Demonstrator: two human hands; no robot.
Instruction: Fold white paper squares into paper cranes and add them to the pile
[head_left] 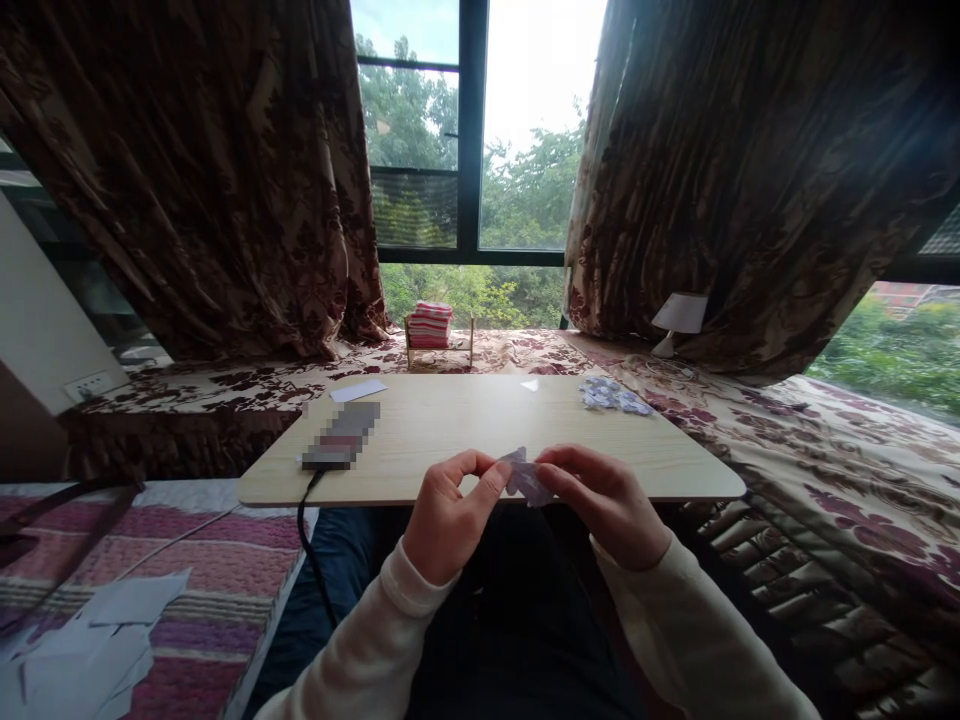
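Note:
Over the near edge of a pale wooden table (465, 430), my two hands hold one small piece of crumpled, pale violet-white paper (531, 486) between them. My left hand (459, 505) pinches its left side with thumb and forefinger. On the other side, my right hand (609, 500) grips the paper between thumb and fingers. Its exact folded form is too small to make out. A heap of similar crumpled paper pieces (615, 396) lies at the table's far right corner.
A blurred-out device (343, 436) with a black cable (304, 530) lies at the table's left. Flat white papers (358, 390) rest behind it, and loose sheets (97, 640) on the striped bedding. Beyond are a small rack with folded striped cloths (430, 326) and a lamp (681, 315).

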